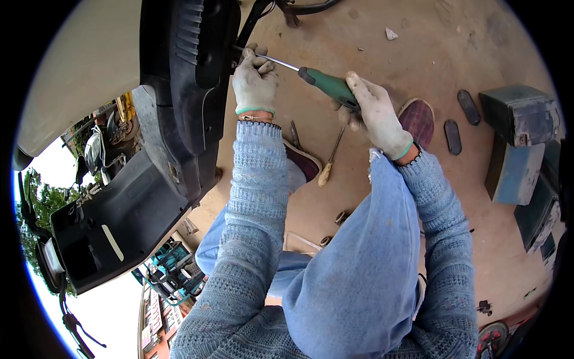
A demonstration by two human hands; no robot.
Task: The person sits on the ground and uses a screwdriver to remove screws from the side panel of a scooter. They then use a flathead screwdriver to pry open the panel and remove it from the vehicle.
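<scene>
My right hand [378, 110], in a white work glove, is wrapped round the thick green and black handle of a screwdriver [330, 85]. Its long thin metal shaft points left, toward the black plastic body panel [194, 84] of a scooter. My left hand [256, 81], gloved too, has its fingers curled together about the shaft near its tip, close against the panel's edge. What the tip meets is hidden by those fingers and the panel.
On the ground lie a second screwdriver [329, 164] with a yellowish handle, pliers-like handles [295, 133] by my left shoe, and two dark oval pieces [452, 136]. Worn boxes [519, 115] are stacked at right. The scooter's footboard [125, 218] fills the left.
</scene>
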